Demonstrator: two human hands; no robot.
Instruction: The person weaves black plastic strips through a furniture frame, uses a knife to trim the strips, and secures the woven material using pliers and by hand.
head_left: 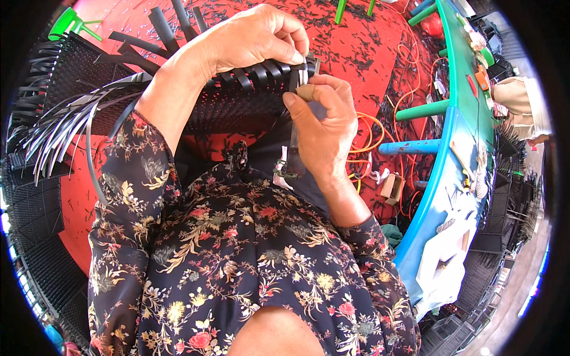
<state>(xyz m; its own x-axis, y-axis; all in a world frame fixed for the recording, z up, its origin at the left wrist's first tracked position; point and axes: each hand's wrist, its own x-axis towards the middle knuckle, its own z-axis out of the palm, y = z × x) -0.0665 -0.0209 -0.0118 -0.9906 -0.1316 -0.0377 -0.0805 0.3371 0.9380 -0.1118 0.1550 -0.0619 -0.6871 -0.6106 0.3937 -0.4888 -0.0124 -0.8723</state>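
Observation:
In front of me stands a black woven plastic basket (237, 107), with thick folded loops along its rim. My left hand (255, 38) arches over the rim at its right corner, thumb and fingers pinched on the upper end of a plastic strip (303, 77), dark with a pale shine. Lower on the same strip, my right hand (323, 121) is closed, its thumb and forefinger pressed together by the corner. Loose grey and black strips (77, 115) fan out from the basket's left side, and a few wide strip ends (163, 29) stick up behind my left wrist.
Black strip scraps litter the red floor (362, 53). On the right, a green and blue table (436, 166) carries a white plastic bag (442, 261) and small tools. Orange cords (371, 133) and a small cardboard box (392, 188) lie beside it. A green stool (68, 24) stands far left.

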